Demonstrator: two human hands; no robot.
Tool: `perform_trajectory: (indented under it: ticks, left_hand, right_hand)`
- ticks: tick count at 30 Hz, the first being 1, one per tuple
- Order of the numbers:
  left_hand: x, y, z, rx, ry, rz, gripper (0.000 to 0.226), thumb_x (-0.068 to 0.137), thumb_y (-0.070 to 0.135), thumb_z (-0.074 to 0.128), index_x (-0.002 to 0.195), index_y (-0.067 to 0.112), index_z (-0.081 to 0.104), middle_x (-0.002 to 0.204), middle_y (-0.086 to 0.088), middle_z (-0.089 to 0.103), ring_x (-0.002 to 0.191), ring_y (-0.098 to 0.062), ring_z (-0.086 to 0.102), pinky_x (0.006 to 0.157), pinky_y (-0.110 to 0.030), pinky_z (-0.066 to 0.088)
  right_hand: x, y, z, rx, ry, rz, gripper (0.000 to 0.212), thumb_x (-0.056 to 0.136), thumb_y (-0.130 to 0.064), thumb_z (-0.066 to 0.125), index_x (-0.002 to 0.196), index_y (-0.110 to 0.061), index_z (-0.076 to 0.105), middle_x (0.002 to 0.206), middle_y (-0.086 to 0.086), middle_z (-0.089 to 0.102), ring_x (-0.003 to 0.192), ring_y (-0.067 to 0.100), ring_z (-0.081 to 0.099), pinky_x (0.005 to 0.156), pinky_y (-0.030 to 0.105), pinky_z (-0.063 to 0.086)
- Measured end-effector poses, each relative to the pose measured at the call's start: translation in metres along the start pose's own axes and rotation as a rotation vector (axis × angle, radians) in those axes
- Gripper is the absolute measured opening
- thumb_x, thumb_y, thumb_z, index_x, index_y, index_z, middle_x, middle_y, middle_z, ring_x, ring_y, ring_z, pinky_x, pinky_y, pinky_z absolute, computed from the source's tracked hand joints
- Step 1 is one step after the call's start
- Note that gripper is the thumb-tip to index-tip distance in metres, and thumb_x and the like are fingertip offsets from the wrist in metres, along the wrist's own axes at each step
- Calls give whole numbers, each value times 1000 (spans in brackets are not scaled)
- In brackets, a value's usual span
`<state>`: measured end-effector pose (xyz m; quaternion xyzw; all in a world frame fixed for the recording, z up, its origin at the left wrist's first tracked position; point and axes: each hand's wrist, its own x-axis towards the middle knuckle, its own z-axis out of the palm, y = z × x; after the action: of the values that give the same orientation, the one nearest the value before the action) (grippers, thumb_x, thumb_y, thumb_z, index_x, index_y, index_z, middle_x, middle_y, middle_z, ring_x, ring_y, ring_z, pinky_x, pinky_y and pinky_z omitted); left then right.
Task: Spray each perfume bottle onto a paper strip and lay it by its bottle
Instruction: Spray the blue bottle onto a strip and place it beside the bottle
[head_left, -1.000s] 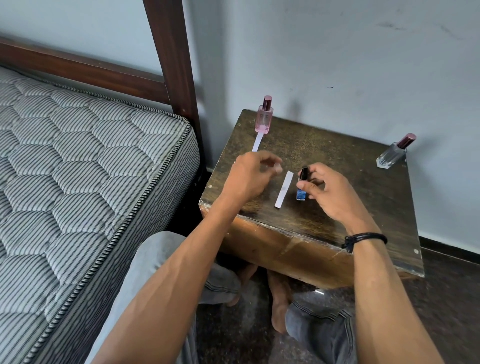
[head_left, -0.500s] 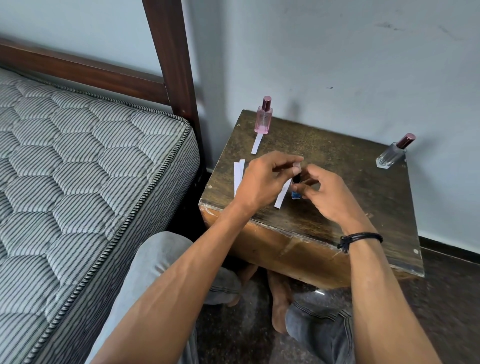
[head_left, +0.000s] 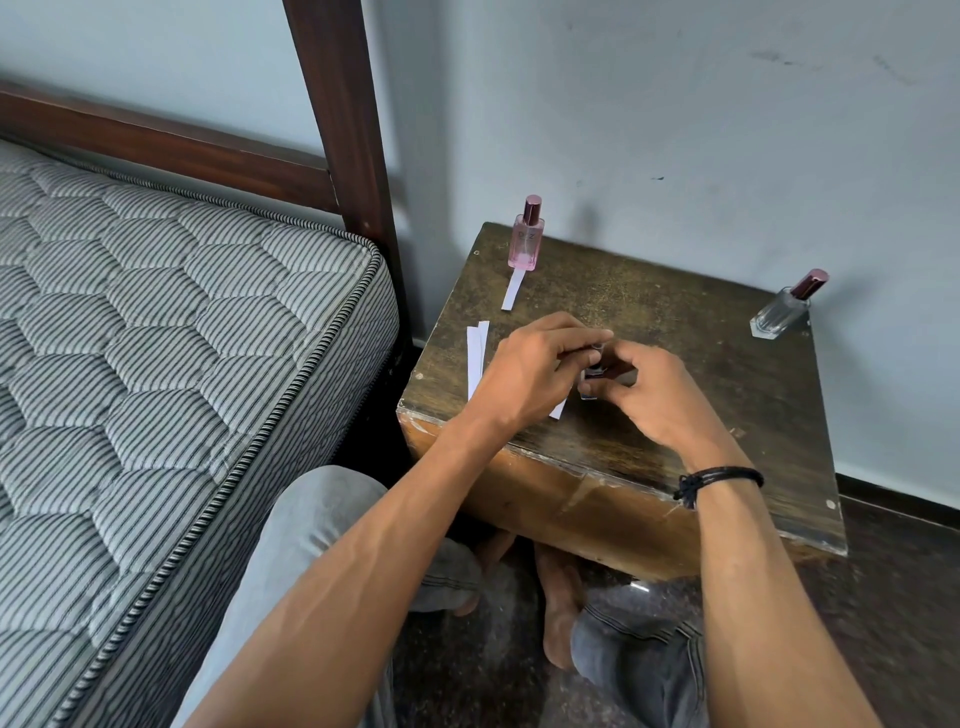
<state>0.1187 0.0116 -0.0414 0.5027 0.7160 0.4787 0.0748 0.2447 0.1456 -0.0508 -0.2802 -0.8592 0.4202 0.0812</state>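
Note:
A small blue perfume bottle (head_left: 591, 382) with a black cap stands near the middle of the wooden side table (head_left: 649, 312). My right hand (head_left: 649, 400) grips its body. My left hand (head_left: 535, 374) pinches the black cap at its top. A white paper strip (head_left: 558, 410) lies under my left hand, just left of the bottle, mostly hidden. A pink bottle (head_left: 525, 236) stands at the far left corner with a strip (head_left: 513, 291) in front of it. A clear bottle (head_left: 782, 309) with a dark red cap stands at the far right.
Spare paper strips (head_left: 475, 358) lie at the table's left edge. A striped mattress (head_left: 156, 364) and a dark bedpost (head_left: 343, 119) are to the left. The wall is right behind the table. My knees and feet are below the table's front edge.
My left hand has moved right from above the strip onto the blue bottle's cap. The spare strips at the left edge came into sight. My right hand stays on the bottle.

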Motion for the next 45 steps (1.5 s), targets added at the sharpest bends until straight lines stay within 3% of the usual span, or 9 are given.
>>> perform_trajectory:
  ticks: [8,14,21,25,28,30,35,39,45]
  left_hand:
    - [-2,1,0,20,8,52,25,92,9,69,115,10,75,109,-2,72,101,-20,68,83,-43,56]
    - [-6,1,5,63,58,117,23,90,9,72,112,8,76,107,-4,74,99,-21,71,82,-42,58]
    - [-9,2,9,91,70,161,24,90,9,71,113,9,76,108,-2,74,98,-21,71,80,-42,59]
    - [-10,2,9,70,30,166,26,91,9,70,116,10,74,111,-3,73,101,-21,70,83,-43,58]
    - [-7,2,2,11,-62,107,40,93,15,69,132,20,65,113,1,71,102,-17,68,89,-42,56]
    - [-2,2,-5,-58,-39,42,45,93,15,69,136,24,60,111,4,71,100,-11,68,92,-37,56]
    - [9,-9,-23,26,165,-188,20,91,15,70,108,22,76,100,10,74,89,-5,67,87,-36,56]
    - [9,-18,-28,151,-44,-387,14,87,20,73,98,28,77,98,12,74,88,-6,65,89,-30,54]
    - [8,-17,-29,229,-353,-446,17,75,21,84,89,26,75,78,14,69,76,-3,64,82,-26,53]
  right_hand:
    - [0,0,-1,-9,-13,5,21,87,-29,83,98,-41,71,93,-18,75,87,-9,65,72,19,43]
    - [-1,2,-2,-2,-23,10,22,85,-28,84,103,-36,75,91,-22,74,91,-14,63,76,17,43]
    - [-7,-2,0,-29,14,-4,31,86,-27,83,94,-52,67,91,-29,70,91,-23,59,76,11,41]
    - [-9,-1,-2,-32,14,9,28,87,-28,83,94,-51,67,94,-25,72,90,-16,62,77,13,43]
    - [-8,-1,-5,-25,20,12,21,87,-29,83,98,-43,71,95,-23,72,92,-10,63,76,16,43]
    - [-6,2,-11,16,65,31,16,85,-28,85,96,-34,75,95,-18,75,90,-8,66,77,18,43]
    - [-5,11,-25,37,146,92,16,85,-25,85,97,-29,77,95,-16,75,88,-8,67,75,14,41]
    - [-6,15,-26,16,135,121,17,86,-23,84,99,-30,75,95,-15,75,90,-3,67,74,15,40]
    - [-8,14,-25,-6,128,147,18,89,-25,82,104,-30,75,96,-12,75,91,-1,67,73,16,40]
